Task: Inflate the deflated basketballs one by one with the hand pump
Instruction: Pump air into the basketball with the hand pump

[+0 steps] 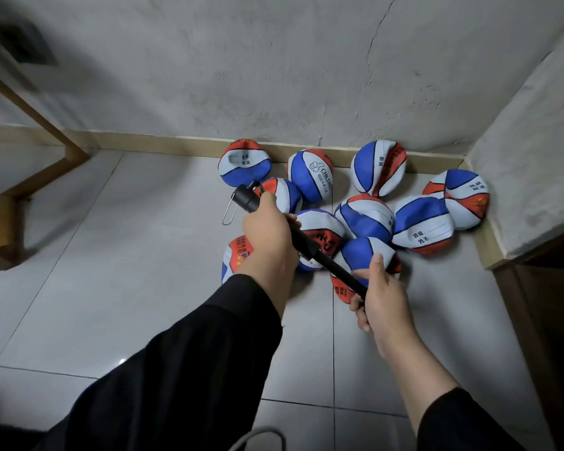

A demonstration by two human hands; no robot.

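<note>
Right hand: my fingers clamped on the hand pump's near end.
Left hand: wrapped tight round the pump's barrel, further up.
Basketballs: 10 deflated ones heaped beyond and beneath my fingers, against the wall.

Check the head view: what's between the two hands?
In the head view, the black pump spans the gap, gripped by the left hand near its head and the right hand at the other end. Deflated basketballs lie on the floor behind it.
</note>
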